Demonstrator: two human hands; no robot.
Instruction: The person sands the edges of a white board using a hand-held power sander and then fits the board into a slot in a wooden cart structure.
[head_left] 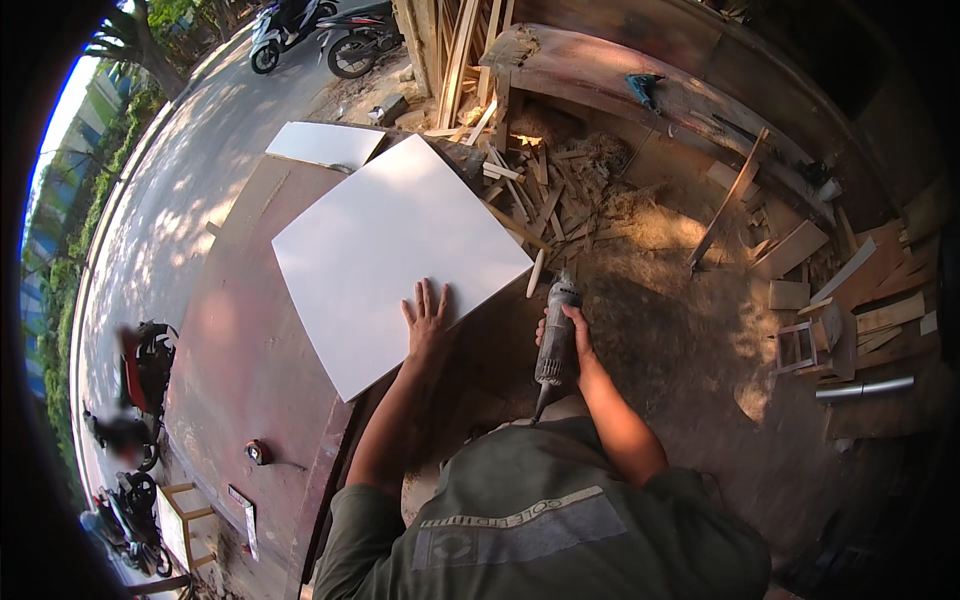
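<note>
A large white board [375, 235] lies flat on the reddish-brown worktable [235, 345], its right corner jutting past the table's edge. Fingers spread, my left hand [427, 325] presses flat on the board near its right edge. My right hand [580, 330] is wrapped round the grey, dusty body of an angle grinder [556, 335], beyond the table edge and apart from the board. A pale side handle [537, 273] sticks out from the grinder's head, and its cord runs back toward me. The disc cannot be made out from here.
Another white piece [330, 145] lies at the table's far end. A tape measure [258, 452] sits near left. Wood offcuts [545, 190] and sawdust cover the ground ahead. At the far right stands a long bench [590, 70] bearing a teal power tool [643, 90]. Motorbikes [355, 45] are parked beyond.
</note>
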